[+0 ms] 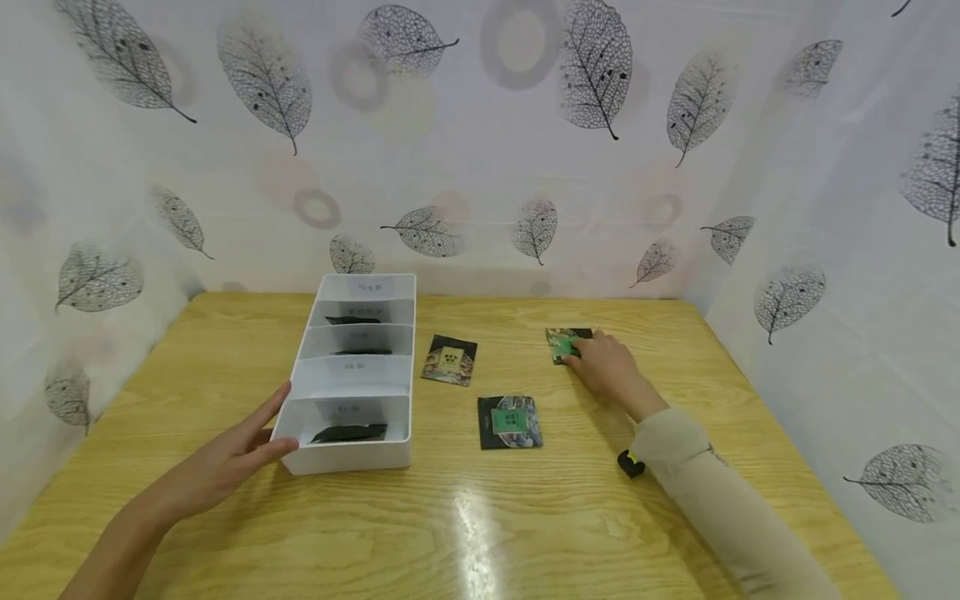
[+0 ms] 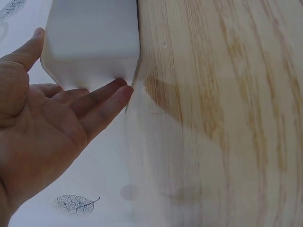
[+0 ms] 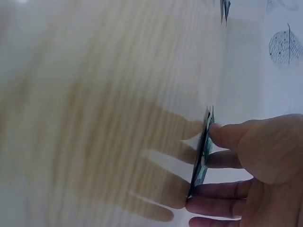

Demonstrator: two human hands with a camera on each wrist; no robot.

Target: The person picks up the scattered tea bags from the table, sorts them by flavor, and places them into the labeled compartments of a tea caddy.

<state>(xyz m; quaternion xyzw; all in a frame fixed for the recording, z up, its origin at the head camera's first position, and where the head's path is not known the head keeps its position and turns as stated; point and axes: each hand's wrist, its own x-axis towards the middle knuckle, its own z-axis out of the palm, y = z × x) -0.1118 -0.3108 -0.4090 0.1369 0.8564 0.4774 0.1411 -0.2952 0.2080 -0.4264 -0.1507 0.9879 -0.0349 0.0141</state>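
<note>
Lying flat at one o'clock, the thin green-and-black square packet (image 1: 559, 343) could skid under our straight-fingered right hand (image 1: 611, 367), our left hand (image 1: 228, 462) relaxed.

Booth-like indoor setting, kind of building not determinable. A wood-grained tabletop (image 1: 337, 533) is bounded at the back and on both sides by pale hangings (image 1: 480, 171), printed with dark skeleton leaves (image 1: 596, 75) and faint grey rings (image 1: 493, 46); the hangings follow the rear edge, then turn forward at the corners, so that the work surface is screened on three sides. Both wrist views repeat the wood grain and the leaf print. Whether a home, an office or a studio lies beyond cannot be told
</note>
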